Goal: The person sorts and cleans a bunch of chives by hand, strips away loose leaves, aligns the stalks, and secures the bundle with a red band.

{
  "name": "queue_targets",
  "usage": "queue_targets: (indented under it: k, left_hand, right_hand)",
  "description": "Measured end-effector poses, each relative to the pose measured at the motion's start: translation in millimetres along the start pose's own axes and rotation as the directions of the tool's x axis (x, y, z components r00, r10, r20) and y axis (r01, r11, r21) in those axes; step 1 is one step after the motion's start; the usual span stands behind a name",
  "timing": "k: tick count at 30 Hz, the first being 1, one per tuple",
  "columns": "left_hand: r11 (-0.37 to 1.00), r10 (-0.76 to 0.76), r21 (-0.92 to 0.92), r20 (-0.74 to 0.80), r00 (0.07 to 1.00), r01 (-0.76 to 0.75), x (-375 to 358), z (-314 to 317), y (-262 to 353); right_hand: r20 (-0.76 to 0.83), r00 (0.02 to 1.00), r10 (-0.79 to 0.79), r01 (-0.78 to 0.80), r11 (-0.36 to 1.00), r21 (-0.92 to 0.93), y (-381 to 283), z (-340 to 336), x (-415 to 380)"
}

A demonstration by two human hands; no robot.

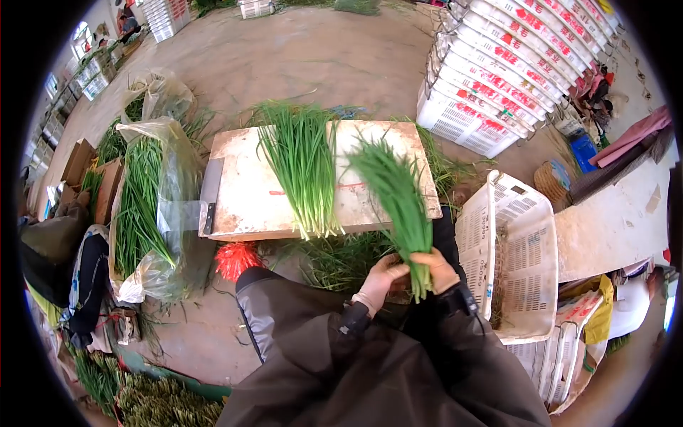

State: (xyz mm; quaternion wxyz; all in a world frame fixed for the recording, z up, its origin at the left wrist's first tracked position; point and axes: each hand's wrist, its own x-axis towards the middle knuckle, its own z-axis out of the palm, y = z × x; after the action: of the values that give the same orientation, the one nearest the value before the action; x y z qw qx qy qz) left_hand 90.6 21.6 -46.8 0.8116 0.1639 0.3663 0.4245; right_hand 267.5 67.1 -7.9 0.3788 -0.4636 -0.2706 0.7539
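Observation:
A bunch of garlic chives (398,192) slants over the front right of a low board (235,164), leaf tips away from me and pale stem ends toward my lap. My right hand (437,269) is wrapped round its lower stems. From the other side, my left hand (380,281) has its curled fingers against the same stems; its fingertips are partly hidden. A second pile of chives (302,171) lies on the board, its white ends at the front edge. Along the board's left edge is what looks like a wide-bladed knife (208,217).
Left of the board stands a clear plastic bag (174,149) of chives. Red plastic strands (238,261) hang below the board's front left. A white crate (523,263) sits by my right side, with tall stacked crates (491,78) behind. Loose leaves (348,260) litter the floor.

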Motion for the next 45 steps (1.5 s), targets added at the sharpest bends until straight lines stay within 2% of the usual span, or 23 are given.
queue_targets:
  k: [3, 4, 6, 7, 8, 11, 12, 18, 22, 26, 27, 28, 32, 34, 36, 37, 40, 41, 42, 43, 45]
  left_hand:
    - [0.99, 0.016, -0.139, -0.083, 0.996, -0.028, 5.9, -18.4, 2.9]
    - [0.989, 0.013, -0.146, -0.126, 0.992, -0.032, 7.0, -22.1, 2.5]
    - [0.984, -0.016, -0.177, -0.193, 0.981, -0.019, 8.6, -24.2, -0.1]
    - [0.981, -0.03, -0.194, -0.228, 0.973, -0.015, 9.3, -25.8, -0.2]
    - [0.979, -0.029, -0.201, -0.228, 0.973, -0.018, 11.0, -27.9, -0.9]
    - [0.973, -0.031, -0.231, -0.219, 0.975, -0.021, 7.4, -26.4, 3.2]
    - [0.97, -0.03, -0.241, -0.209, 0.977, -0.022, 7.9, -27.3, 4.9]
    - [0.946, -0.037, -0.324, -0.21, 0.977, -0.034, 8.6, -27.4, 17.1]
    - [0.937, -0.036, -0.348, -0.215, 0.976, -0.043, 8.8, -26.5, 24.2]
    - [0.927, -0.022, -0.369, -0.238, 0.971, -0.069, 9.1, -29.9, 29.4]
    - [0.927, -0.013, -0.365, -0.263, 0.965, -0.086, 8.6, -29.9, 31.8]
    - [0.927, -0.005, -0.36, -0.287, 0.958, -0.103, 7.7, -30.2, 34.6]
    - [0.881, 0.108, -0.368, -0.454, 0.885, -0.297, 3.5, -36.5, 53.4]
    - [0.851, 0.183, -0.34, -0.524, 0.832, -0.401, -1.1, -43.1, 64.6]
    - [0.794, 0.21, -0.374, -0.573, 0.792, -0.48, -8.0, -48.4, 76.2]
    - [0.782, 0.242, -0.357, -0.581, 0.777, -0.51, -13.0, -51.2, 81.4]
    - [0.74, 0.354, -0.322, -0.561, 0.748, -0.591, -27.9, -62.4, 99.5]
    - [0.731, 0.387, -0.284, -0.578, 0.719, -0.621, -31.4, -64.9, 108.5]
    - [0.72, 0.42, -0.245, -0.591, 0.689, -0.649, -34.0, -69.6, 117.5]
    - [0.651, 0.551, -0.201, -0.538, 0.638, -0.732, -33.7, -85.9, 123.1]
    - [0.716, 0.549, 0.036, -0.645, 0.531, -0.697, -30.0, -108.2, 148.1]
  right_hand:
    - [0.01, 0.997, -0.076, 0.075, 0.994, 0.077, -15.4, -12.0, -4.7]
    - [0.002, 0.996, -0.086, 0.086, 0.996, 0.016, -19.8, -16.3, -2.2]
    - [0.063, 0.998, 0.002, -0.008, 0.994, 0.106, -28.0, -27.7, 7.9]
    - [0.138, 0.99, 0.02, -0.055, 0.966, 0.253, -33.8, -27.7, 10.1]
    - [0.063, 0.997, -0.051, 0.028, 0.947, 0.319, -35.6, -26.1, 13.7]
    - [0.179, 0.98, -0.089, -0.001, 0.893, 0.451, -54.9, -18.5, 22.8]
    - [0.226, 0.965, -0.13, 0.013, 0.89, 0.456, -62.2, -12.1, 26.9]
    - [0.273, 0.942, -0.196, 0.07, 0.909, 0.411, -108.1, 15.9, 63.4]
    - [0.311, 0.905, -0.289, 0.129, 0.885, 0.447, -143.9, 52.0, 96.3]
    - [0.326, 0.86, -0.393, 0.196, 0.844, 0.5, -146.3, 97.2, 132.1]
    - [0.345, 0.855, -0.387, 0.189, 0.852, 0.488, -142.0, 112.1, 138.5]
    - [0.276, 0.894, -0.353, 0.215, 0.879, 0.425, -133.5, 120.2, 149.3]
    - [0.201, 0.961, -0.19, 0.173, 0.98, 0.095, -64.7, 152.0, 182.2]
    - [0.088, 0.995, 0.047, -0.031, 0.984, -0.175, -28.8, 170.5, 193.2]
    - [0.096, 0.986, -0.133, 0.149, 0.973, -0.178, 22.2, 175.4, 210.5]
    - [0.137, 0.99, -0.022, 0.037, 0.993, -0.112, 23.3, 170.2, 217.6]
    - [0.117, 0.989, -0.095, 0.126, 0.949, -0.291, 28.1, 168.2, 224.6]
    - [0.131, 0.991, -0.035, 0.068, 0.965, -0.255, 23.3, 168.1, 221.7]
    - [0.137, 0.989, -0.058, 0.094, 0.958, -0.27, 19.8, 170.2, 220.0]
    - [0.142, 0.987, -0.081, 0.119, 0.952, -0.283, 19.0, 170.9, 219.1]
    - [0.17, 0.976, -0.14, 0.191, 0.92, -0.343, 20.8, 170.9, 219.6]
